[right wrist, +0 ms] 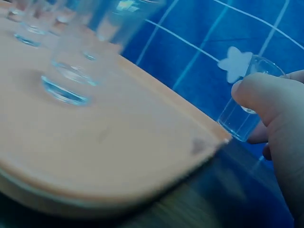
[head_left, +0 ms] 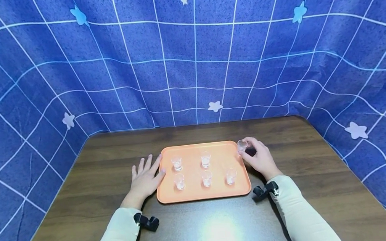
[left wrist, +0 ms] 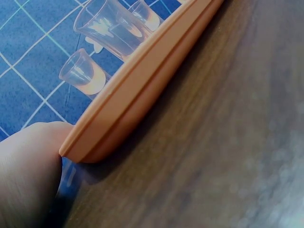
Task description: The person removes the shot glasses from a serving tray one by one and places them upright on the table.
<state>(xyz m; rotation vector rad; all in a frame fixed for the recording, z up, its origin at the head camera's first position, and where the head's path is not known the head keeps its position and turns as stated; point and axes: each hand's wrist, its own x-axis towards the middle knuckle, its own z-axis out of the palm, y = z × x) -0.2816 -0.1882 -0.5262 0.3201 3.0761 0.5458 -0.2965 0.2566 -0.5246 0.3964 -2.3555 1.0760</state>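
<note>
My right hand [head_left: 261, 161] pinches a small clear shot glass [head_left: 242, 145] between thumb and fingers, at the tray's far right corner. In the right wrist view that glass [right wrist: 241, 114] is slightly tilted, beside the tray's rim. My left hand [head_left: 146, 181] lies at the left edge of the orange tray [head_left: 190, 151], its fingers spread and straight, fingertips at the rim. Several more shot glasses stand upright on the tray in two rows, among them a far left glass [head_left: 177, 164], a far middle glass [head_left: 205, 159] and a near right glass [head_left: 231, 176].
The tray sits on a dark wooden table [head_left: 119, 150], which has a bright glare spot near its front. Blue cloth [head_left: 182, 71] with white grid lines and stars hangs behind and beside the table. Each sleeve has a black wrist camera [head_left: 265, 190] strapped on.
</note>
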